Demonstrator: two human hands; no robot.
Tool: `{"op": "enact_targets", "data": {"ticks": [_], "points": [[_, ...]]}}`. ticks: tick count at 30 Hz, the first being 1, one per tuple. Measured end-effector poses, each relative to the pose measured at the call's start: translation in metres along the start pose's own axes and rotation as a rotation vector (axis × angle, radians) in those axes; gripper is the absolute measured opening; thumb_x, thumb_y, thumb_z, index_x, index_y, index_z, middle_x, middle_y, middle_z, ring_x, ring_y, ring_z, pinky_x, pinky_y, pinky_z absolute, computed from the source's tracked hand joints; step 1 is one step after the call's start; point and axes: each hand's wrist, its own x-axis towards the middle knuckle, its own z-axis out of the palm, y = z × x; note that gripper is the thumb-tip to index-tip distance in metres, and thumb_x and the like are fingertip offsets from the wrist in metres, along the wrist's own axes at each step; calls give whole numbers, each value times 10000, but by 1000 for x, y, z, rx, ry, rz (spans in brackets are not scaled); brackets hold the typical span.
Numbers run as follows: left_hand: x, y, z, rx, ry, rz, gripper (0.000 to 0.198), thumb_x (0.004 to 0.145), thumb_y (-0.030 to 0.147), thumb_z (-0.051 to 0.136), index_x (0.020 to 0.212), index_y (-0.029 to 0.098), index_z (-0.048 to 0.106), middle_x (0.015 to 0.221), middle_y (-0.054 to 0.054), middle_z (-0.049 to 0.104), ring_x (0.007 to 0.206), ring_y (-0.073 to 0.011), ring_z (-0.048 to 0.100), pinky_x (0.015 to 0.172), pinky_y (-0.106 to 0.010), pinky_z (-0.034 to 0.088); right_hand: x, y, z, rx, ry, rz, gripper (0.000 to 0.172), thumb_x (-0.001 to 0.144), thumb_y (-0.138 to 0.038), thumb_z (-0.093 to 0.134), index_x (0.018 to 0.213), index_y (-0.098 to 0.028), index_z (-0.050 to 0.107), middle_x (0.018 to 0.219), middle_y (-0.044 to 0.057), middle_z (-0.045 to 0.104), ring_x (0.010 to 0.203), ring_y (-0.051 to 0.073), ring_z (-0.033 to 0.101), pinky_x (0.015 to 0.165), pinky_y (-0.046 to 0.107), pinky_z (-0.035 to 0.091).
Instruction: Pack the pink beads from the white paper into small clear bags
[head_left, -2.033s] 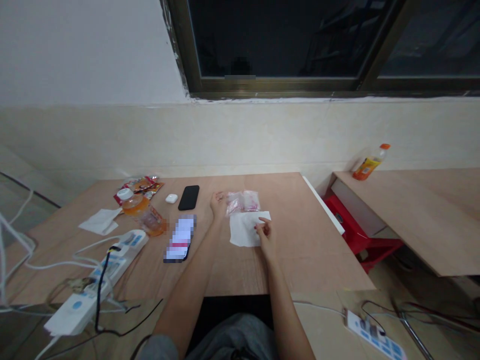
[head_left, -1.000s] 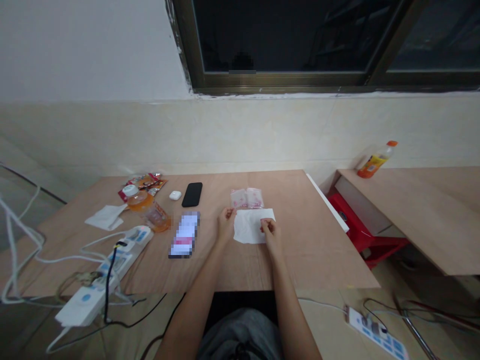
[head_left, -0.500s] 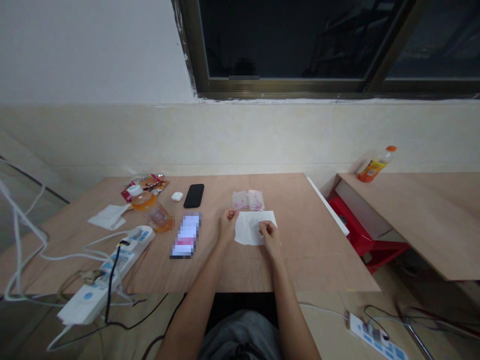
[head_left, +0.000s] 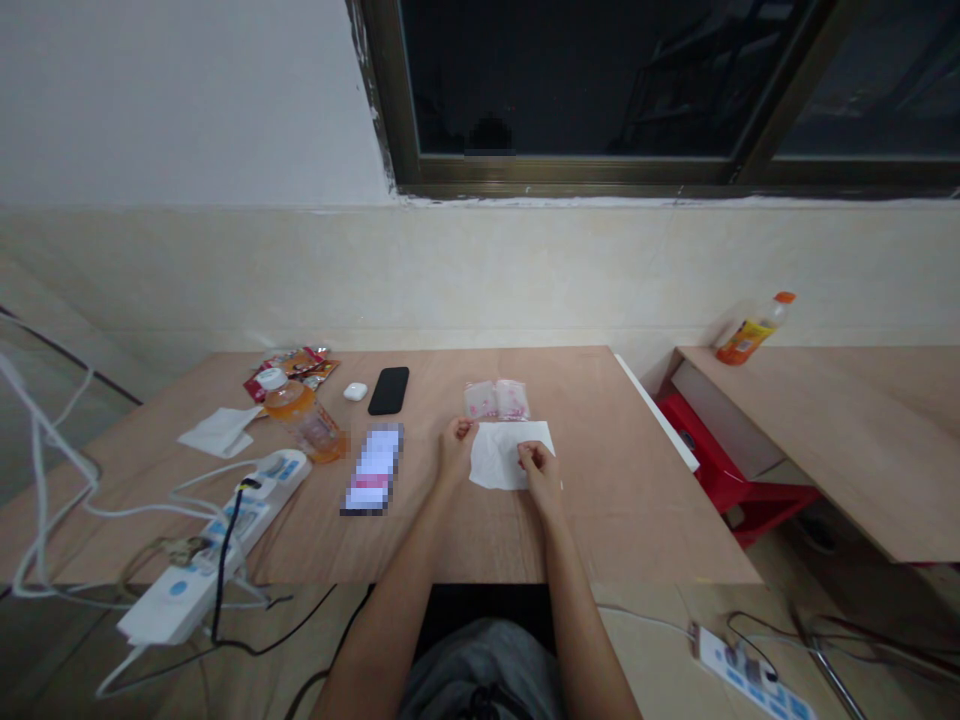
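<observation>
A white sheet (head_left: 496,462) of thin paper or tissue lies flat on the wooden table. My left hand (head_left: 456,442) is at its upper left corner, fingers closed; what they pinch, if anything, is too small to make out. Over the right part of the sheet is my right hand (head_left: 538,462), thumb and fingertips pressed together, and nothing between them can be made out. Just beyond the sheet lie clear plastic packets (head_left: 496,399) with pink marks, side by side.
Left of my hands are a lit phone (head_left: 373,470), a black phone (head_left: 388,391), a white earbud case (head_left: 355,392), an orange drink bottle (head_left: 304,418), wrappers, tissue (head_left: 219,432) and a power strip (head_left: 255,515) with cables. Another bottle (head_left: 752,333) stands on the right table (head_left: 847,430).
</observation>
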Motion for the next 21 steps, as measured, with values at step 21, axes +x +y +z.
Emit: {"op": "enact_targets", "data": {"ticks": [21], "points": [[3, -14, -1, -1, -4, 4, 164, 695, 307, 656, 762, 164, 611, 675, 1, 592, 617, -120, 552, 573, -211, 410, 0, 1, 0, -11, -1, 15, 303, 793, -477, 584, 789, -178, 631, 652, -6, 564, 616, 152, 492, 606, 265, 395]]}}
